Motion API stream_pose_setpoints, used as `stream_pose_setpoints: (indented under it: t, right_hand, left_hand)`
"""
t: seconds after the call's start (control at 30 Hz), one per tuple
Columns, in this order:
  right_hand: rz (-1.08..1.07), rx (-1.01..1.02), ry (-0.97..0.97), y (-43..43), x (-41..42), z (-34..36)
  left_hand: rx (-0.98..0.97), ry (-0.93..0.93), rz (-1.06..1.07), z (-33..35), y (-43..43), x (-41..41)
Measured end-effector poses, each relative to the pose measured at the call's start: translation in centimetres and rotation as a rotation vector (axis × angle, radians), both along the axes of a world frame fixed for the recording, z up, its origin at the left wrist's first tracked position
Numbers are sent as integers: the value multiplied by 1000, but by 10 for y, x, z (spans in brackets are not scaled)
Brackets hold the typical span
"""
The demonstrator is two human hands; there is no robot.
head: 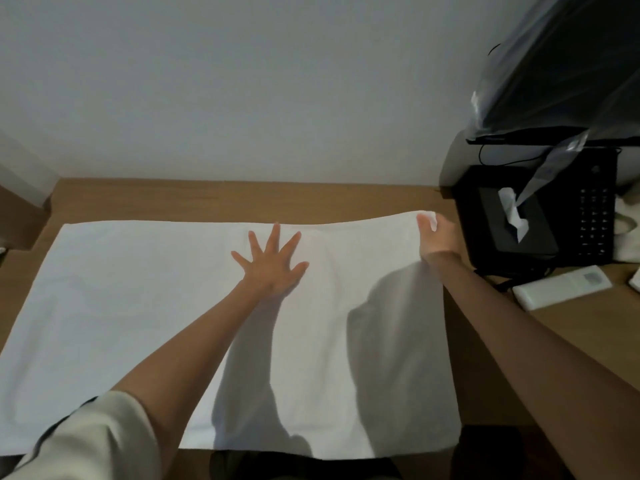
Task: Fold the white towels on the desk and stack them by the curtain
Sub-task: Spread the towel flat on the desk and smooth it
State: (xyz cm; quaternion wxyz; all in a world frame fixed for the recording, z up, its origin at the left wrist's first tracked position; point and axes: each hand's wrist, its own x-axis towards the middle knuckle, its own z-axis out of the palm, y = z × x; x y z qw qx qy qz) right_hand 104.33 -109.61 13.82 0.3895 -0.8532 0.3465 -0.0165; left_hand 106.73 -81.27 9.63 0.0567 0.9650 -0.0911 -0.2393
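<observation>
A loose, pale cream sleeve (86, 441) covers the person's left upper arm.

Hotel-style room, wooden desk (242, 199), black tissue box (491, 225), telephone (594, 223), remote (561, 287)

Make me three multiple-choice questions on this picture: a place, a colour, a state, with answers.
1. Where is the tissue box relative to the towel? A) left of it B) right of it C) on it
2. What colour is the remote control? A) white B) red C) black
3. How is the left hand on the towel? A) flat, fingers spread B) a fist C) pinching a corner
Answers: 1 B, it stands beyond the right hand; 2 A, pale against the wooden desk; 3 A, palm down mid-towel.
</observation>
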Motion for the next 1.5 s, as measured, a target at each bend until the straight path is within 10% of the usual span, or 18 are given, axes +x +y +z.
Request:
stream_pose_setpoints:
  t: [0.37, 0.57, 0.97, 1.2, 1.5]
  right_hand:
    - [27, -183, 0, -15, 18, -38]
    - [488, -554, -169, 14, -18, -43]
    - [758, -444, 368, -2, -62, -58]
    - [596, -107, 31, 9, -114, -25]
    - [293, -184, -111, 23, -225, -28]
  left_hand:
    - [12, -57, 41, -11, -6, 6]
    - [-103, -209, -40, -9, -38, -26]
    - [-72, -103, -37, -20, -51, -53]
    - [-193, -211, -100, 11, -35, -101]
    - [-231, -152, -175, 19, -13, -192]
